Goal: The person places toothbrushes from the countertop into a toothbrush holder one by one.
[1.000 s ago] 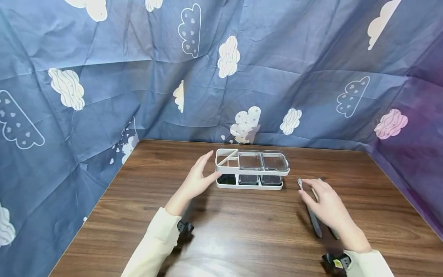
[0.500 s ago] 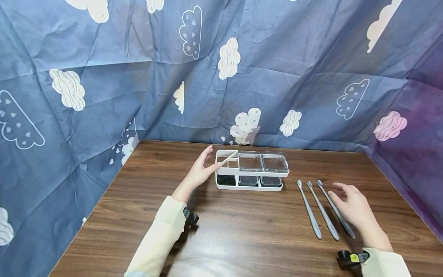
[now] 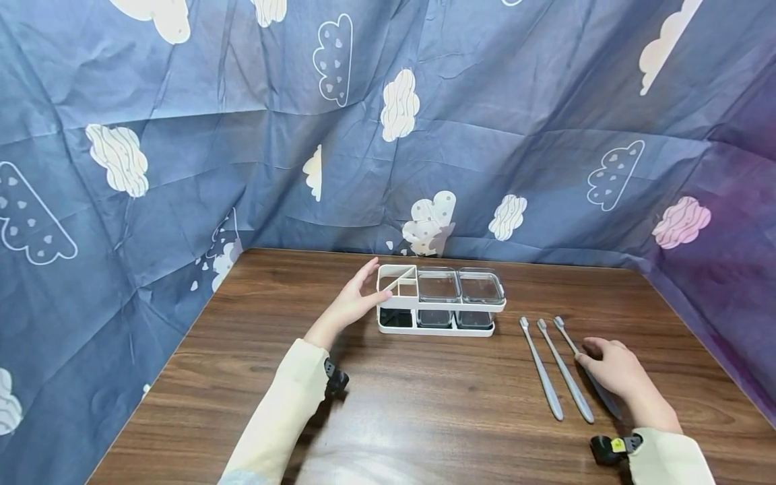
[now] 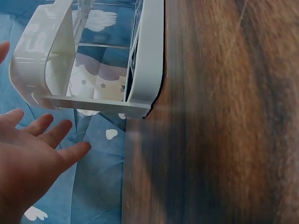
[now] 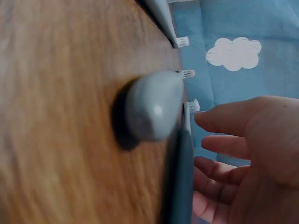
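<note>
Head view: dark wood table (image 3: 424,404), both my hands out over it.
Left hand (image 3: 351,304): at the left end of the white two-tier rack (image 3: 440,305), fingers spread, thumb by its front left corner. Can't tell if the thumb actually touches.
Rack spot: upright, close to the far edge of the table, roughly midway along it.
Rack tiers: divided slots at the upper left, then two clear boxes (image 3: 438,285); two more boxes (image 3: 434,318) down below.
Toothbrushes: three grey ones in a row toward the table's right edge, heads pointing at the far edge. That's left brush (image 3: 543,372), middle brush (image 3: 566,374) and right brush (image 3: 569,339).
Right hand (image 3: 618,368): right over the right brush, fingers bent but apart, thumb tip by its neck. Touching or just hovering, can't say.
Sleeves: cream (image 3: 275,404), black wrist camera (image 3: 605,450) on the right cuff.
Backdrop: blue cloth (image 3: 200,67) with clouds, hanging behind the far edge.
</note>
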### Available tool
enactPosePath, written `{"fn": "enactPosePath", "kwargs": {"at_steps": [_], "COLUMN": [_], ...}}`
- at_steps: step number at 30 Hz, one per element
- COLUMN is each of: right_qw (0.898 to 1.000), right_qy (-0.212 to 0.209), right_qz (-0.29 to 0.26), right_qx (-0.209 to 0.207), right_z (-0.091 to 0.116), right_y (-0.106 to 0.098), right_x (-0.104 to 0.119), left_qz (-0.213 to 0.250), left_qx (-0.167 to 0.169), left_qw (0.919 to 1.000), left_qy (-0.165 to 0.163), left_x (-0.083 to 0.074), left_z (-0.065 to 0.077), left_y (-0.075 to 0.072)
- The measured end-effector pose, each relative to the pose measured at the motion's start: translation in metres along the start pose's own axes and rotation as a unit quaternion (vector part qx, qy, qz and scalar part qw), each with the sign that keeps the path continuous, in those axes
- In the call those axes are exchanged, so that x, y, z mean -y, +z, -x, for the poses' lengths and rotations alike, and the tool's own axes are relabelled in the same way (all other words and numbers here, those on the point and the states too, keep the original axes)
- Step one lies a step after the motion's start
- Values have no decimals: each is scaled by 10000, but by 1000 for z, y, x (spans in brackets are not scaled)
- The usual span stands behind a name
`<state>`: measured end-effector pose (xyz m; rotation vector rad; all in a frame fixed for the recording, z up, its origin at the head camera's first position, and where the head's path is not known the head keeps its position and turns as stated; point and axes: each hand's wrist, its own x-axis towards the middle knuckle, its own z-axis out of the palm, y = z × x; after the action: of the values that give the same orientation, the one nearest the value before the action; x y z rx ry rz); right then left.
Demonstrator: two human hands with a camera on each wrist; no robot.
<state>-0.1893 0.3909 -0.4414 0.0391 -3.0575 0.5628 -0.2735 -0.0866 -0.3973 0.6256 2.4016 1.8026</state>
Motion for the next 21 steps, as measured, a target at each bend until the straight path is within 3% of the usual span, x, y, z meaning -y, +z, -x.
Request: {"fn": "enactPosePath", "kwargs": {"at_steps": [2, 6, 21], "right_qw": [10000, 9999, 9994], "right_qy": [-30, -86, -79], "right_qz": [31, 66, 309], "right_qx": [59, 95, 162], "right_z": [-2, -4, -9], "right_y": [1, 3, 3], "right_x": [0, 3, 11], "left_qz": [-39, -62, -160], "left_qx": [4, -125, -194], "left_qw": [10000, 9999, 9994], "left_qy": [9, -17, -226], "left_x": [1, 18, 19], "left_z": [-1, -7, -8], "left_y": [1, 3, 7]}}
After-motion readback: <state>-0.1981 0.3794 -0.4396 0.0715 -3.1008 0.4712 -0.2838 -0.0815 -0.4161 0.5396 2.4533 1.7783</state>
